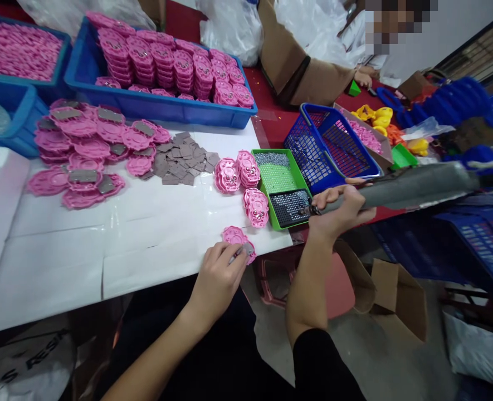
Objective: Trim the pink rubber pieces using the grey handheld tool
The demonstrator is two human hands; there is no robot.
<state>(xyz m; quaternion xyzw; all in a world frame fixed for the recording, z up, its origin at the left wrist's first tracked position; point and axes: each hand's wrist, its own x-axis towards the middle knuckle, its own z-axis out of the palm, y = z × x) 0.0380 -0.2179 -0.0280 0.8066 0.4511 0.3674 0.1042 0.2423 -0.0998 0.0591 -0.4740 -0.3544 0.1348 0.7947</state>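
Pink plastic piece (237,238) carries a grey plate.

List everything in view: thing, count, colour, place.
pink part: one, pink, table edge, under left hand
power screwdriver: one, grey, in right hand, tip over green tray
green tray: one, green, holds screws, table's right edge
pink stacks: several, pink, beside tray
grey squares: many, grey, table centre
blue bins: three, blue, back
blue basket: one, blue, right
left hand: grip on pink part
right hand: grip on power screwdriver

Glossy pink plastic piece (234,236), seemingly
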